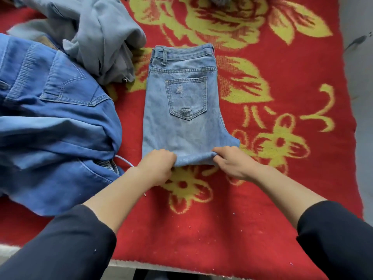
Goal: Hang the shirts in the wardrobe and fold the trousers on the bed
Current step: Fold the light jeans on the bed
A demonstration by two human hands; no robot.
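Light blue jeans [185, 102] lie folded flat in the middle of the bed, waistband away from me and a torn back pocket facing up. My left hand [157, 168] grips the near folded edge at its left corner, fingers curled under the cloth. At the right corner of that same edge my right hand [232, 162] pinches the fold. A darker blue pair of jeans [54, 122] lies crumpled to the left.
A red blanket with yellow flowers [272, 199] covers the bed. A grey garment [96, 35] is heaped at the back left, partly over the dark jeans. The bed's near edge [161, 267] and a grey floor strip [361, 77] on the right bound the surface.
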